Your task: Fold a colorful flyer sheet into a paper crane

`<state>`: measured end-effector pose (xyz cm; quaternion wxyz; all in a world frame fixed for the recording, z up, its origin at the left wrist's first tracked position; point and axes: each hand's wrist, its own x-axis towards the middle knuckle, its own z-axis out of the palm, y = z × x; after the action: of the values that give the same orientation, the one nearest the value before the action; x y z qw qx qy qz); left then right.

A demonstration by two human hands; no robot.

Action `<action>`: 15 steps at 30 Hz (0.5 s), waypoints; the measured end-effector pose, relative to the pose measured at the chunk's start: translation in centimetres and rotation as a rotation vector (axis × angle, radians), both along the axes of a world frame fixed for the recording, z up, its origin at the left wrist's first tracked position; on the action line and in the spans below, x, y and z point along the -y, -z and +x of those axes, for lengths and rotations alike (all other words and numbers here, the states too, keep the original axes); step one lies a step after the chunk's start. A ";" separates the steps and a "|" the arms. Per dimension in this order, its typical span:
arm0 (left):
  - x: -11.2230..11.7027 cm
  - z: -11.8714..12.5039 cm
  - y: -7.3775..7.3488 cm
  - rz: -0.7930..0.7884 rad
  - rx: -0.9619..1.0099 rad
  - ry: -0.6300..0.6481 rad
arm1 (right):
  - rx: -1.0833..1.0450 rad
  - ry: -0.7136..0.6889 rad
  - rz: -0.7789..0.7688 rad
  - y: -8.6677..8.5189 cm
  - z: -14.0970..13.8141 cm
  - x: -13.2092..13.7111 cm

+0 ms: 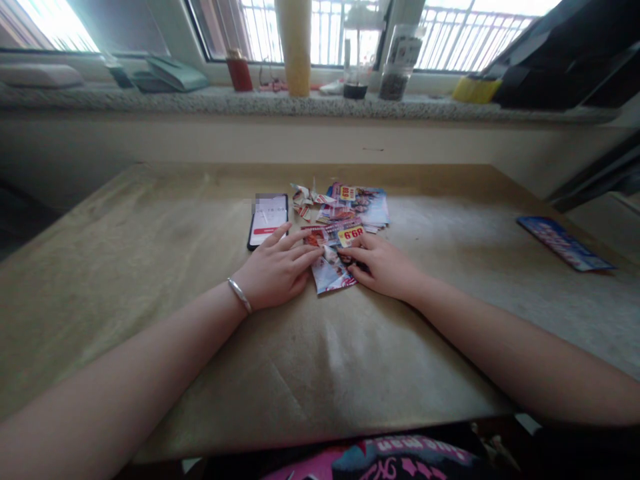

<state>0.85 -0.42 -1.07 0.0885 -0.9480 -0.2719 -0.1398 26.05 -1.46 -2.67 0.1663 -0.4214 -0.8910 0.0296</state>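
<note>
Lying on the middle of the table [325,360], near side of the leaflet pile [376,205]: a printed sheet [331,272], glossy, creased, coloured in red, blue and white, with red digits on yellow. Left hand [280,265] spread loosely over its left part, not clenched. Right hand [384,263] with fingers bent on its right part; pinching or only pressing, cannot tell.

speckled stone windowsill [175,100], gold-capped red jar [240,73], tall yellow cylinder [297,50], clear container [400,52] with dark contents [393,87], barred railing [455,41] beyond window frame [407,12]
</note>
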 end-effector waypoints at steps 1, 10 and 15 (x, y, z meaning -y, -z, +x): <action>0.0 0.0 0.0 -0.014 0.005 -0.002 | -0.008 -0.007 -0.001 0.0 0.1 0.1; 0.2 -0.2 -0.3 -0.071 -0.041 -0.011 | -0.055 -0.187 -0.016 -0.5 2.0 0.2; 0.6 0.1 -0.8 -0.034 -0.070 -0.013 | 0.025 -0.266 0.036 -1.0 2.7 0.1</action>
<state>0.92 -1.04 -0.24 0.0829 -0.9519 -0.2771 -0.1014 28.76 -1.57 -1.63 0.1575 -0.2969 -0.9414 0.0304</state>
